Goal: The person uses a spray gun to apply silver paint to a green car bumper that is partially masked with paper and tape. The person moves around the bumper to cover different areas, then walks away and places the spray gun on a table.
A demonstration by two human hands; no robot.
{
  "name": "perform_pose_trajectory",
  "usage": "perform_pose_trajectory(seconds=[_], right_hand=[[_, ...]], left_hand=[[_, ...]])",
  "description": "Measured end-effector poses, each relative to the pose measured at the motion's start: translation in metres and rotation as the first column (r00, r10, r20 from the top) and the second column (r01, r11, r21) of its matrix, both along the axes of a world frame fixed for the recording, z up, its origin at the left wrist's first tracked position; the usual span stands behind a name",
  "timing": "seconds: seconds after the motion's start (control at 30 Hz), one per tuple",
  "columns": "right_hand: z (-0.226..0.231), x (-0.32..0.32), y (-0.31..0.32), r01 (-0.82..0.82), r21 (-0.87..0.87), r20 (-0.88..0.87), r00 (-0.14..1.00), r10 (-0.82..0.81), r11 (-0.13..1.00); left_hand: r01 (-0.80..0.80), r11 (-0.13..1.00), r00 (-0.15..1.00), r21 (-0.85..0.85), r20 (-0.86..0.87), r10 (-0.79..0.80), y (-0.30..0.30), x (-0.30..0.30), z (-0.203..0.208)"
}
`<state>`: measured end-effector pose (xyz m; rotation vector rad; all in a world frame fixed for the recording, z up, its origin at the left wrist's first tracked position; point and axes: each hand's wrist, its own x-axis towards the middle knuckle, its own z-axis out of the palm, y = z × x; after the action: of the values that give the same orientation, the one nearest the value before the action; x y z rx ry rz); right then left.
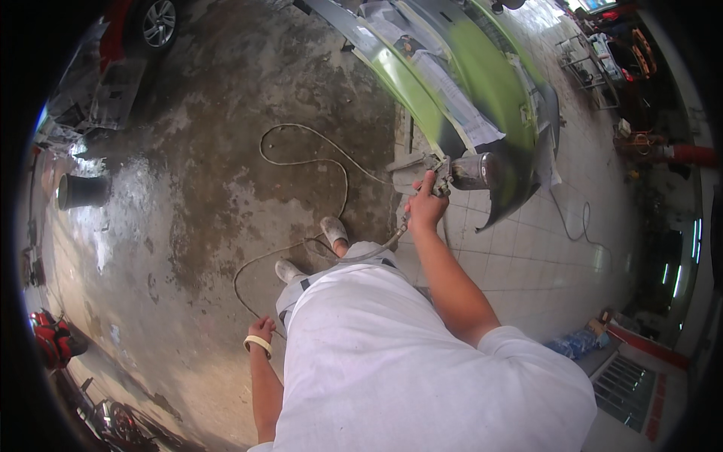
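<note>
My right hand [428, 202] is wrapped round the handle of a paint spray gun [440, 172], whose dark cup [474, 172] sticks out to the right. The gun is close to the lower end of a car bumper [418, 94], painted green and grey and partly covered with masking paper [459, 105]. An air hose [307, 163] runs from the gun's handle past my waist and loops over the floor. Low on the left, my left hand [262, 328] has curled fingers closed on the hose where it passes. A cream ring [257, 344] circles that wrist.
Hose loops lie around my feet on the stained, partly wet concrete. A dark bucket [83, 191] stands at the left, with a red car's wheel [159, 22] at the far left. Motorcycles are at lower left. White tiles [497, 241] and a metal rack [591, 71] are to the right.
</note>
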<state>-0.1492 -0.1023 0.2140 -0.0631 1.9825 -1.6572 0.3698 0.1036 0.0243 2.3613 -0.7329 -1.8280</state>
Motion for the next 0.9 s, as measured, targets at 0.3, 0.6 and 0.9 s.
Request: perform_pose_trajectory(seconds=[0.3, 0.6, 0.9], right_hand=[[0.030, -0.031, -0.058, 0.000, -0.165, -0.085, 0.996, -0.014, 0.986], [0.024, -0.003, -0.033, 0.013, -0.125, 0.004, 1.000, -0.013, 0.992], [0.037, -0.033, -0.082, -0.032, -0.234, -0.068, 0.998, 0.016, 0.972]], left_hand=[[-0.006, 1.000, 1.000, -0.015, 0.017, 0.006, -0.008, 0.016, 0.002], [0.030, 0.998, 0.999, -0.052, 0.038, -0.028, -0.020, 0.004, 0.010], [0.169, 0.984, 0.980, -0.057, 0.113, -0.162, -0.061, -0.020, 0.054]])
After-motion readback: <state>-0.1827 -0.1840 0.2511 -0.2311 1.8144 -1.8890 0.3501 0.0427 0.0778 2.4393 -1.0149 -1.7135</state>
